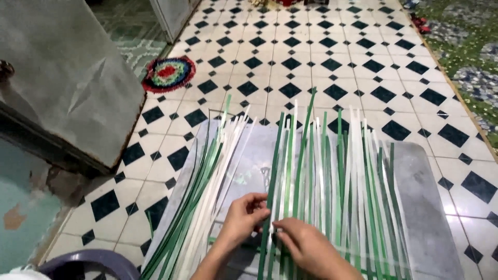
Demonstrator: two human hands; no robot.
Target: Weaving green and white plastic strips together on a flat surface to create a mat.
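Observation:
A fan of long green and white plastic strips [332,171] lies side by side on a grey metal sheet [430,207] on the floor. My left hand [243,217] pinches a dark green strip [274,176] near its lower part. My right hand [306,248] rests on the neighbouring white and green strips just to the right, fingers pressing them down. A loose bundle of green and white strips [207,181] lies slanted at the left of the sheet.
The floor is white tile with black diamonds [311,57]. A round multicoloured mat [168,73] lies at the upper left. A grey slab [67,78] leans at the left. A purple basin rim [88,262] shows at the bottom left.

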